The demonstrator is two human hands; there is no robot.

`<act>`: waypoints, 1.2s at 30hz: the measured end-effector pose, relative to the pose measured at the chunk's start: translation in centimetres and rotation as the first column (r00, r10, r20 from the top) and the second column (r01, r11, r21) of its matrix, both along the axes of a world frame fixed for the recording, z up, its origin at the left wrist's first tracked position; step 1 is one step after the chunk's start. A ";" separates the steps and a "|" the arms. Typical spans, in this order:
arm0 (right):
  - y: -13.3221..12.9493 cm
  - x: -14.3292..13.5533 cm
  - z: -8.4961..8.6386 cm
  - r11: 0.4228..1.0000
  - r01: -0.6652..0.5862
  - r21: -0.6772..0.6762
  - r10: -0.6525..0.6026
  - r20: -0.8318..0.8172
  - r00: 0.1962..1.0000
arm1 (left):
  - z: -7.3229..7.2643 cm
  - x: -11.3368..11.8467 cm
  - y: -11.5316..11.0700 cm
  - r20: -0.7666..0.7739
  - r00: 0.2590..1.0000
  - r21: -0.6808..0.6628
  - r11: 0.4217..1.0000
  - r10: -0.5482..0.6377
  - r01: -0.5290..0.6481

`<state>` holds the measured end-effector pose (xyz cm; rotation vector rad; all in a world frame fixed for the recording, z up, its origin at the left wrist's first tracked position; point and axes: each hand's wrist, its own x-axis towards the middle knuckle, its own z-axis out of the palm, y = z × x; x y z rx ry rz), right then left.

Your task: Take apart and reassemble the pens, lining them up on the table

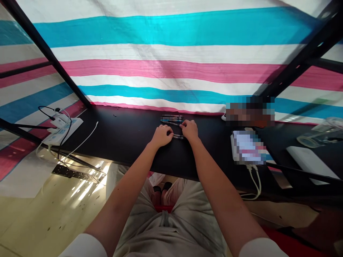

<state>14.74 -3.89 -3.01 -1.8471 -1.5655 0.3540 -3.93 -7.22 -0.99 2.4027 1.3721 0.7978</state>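
Several pens (173, 117) lie side by side in a row on the black tabletop (128, 132), some with blue parts. At the near side of that row, one pen (171, 123) reaches toward the fingertips of my right hand (190, 130), which are closed on its right end. My left hand (161, 136) rests on the table with curled fingers; what they hold, if anything, is hidden. Between both hands a couple more pens (178, 136) lie crosswise, their left ends close to my left thumb and their right ends beside my right hand.
A white power strip (68, 130) with plugs and cables stands at the left end. To the right are a blurred phone-like device (248, 146) with white cables (255, 184), a clear plastic container (318, 134) and a white box (311, 162). Striped sheeting (171, 71) hangs behind the table.
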 end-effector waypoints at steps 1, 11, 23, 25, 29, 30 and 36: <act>0.0 0.3 0.0 0.999 -0.021 0.031 0.022 -0.045 0.999 | 0.0 0.0 0.0 0.008 1.000 -0.005 1.000 0.005 -0.005; -1.4 0.9 2.7 0.982 0.039 0.184 0.166 -0.946 0.278 | 0.7 0.5 2.7 0.774 0.583 -0.251 0.965 0.247 -0.076; -1.3 0.7 3.1 0.984 0.095 0.151 0.153 -0.988 -0.011 | 1.0 1.3 4.7 0.749 0.649 -0.439 0.832 0.130 0.339; -1.4 0.5 3.0 0.984 0.071 0.161 0.162 -0.987 -0.016 | 0.4 1.1 4.6 0.743 0.664 -0.356 0.890 0.084 0.285; -1.9 -0.3 3.2 0.984 -0.029 0.175 0.175 -0.984 -0.025 | 0.0 1.0 3.7 0.762 0.647 -0.204 0.945 -0.010 0.254; -2.1 -0.5 3.3 0.986 -0.049 0.160 0.159 -0.987 -0.026 | 0.0 1.0 3.4 0.765 0.644 -0.191 0.947 -0.022 0.259; -3.2 -0.7 3.9 0.971 -0.228 0.077 0.081 -0.997 0.008 | 0.5 1.0 2.6 0.777 0.629 -0.178 0.963 0.012 0.202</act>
